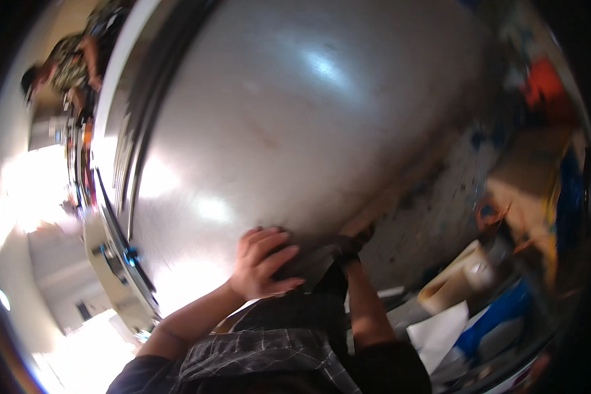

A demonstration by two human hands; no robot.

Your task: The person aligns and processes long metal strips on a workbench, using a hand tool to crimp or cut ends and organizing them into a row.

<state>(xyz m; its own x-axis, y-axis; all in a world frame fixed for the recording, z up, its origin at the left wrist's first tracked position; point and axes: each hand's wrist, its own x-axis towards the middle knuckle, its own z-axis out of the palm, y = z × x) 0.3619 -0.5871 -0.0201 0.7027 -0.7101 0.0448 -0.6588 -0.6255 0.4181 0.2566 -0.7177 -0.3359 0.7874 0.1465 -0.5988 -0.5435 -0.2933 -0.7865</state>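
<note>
A wide grey metal surface (262, 131) fills the middle of the view, its sheen broken by bright reflections. My left hand (262, 266) rests at its near edge with the fingers apart and nothing visible held. To the right, my right hand (351, 248) is at the surface's shadowed edge, dark and blurred. Its fingers cannot be made out, nor whether they grip anything. Long dark strips (148, 118) run along the left side of the surface.
Past the right edge are a cardboard box (528, 164), a red-orange object (548, 92), a beige container (456, 279), a white sheet (440, 331) and blue material (496, 318). A person (72, 62) in patterned clothing is at the upper left.
</note>
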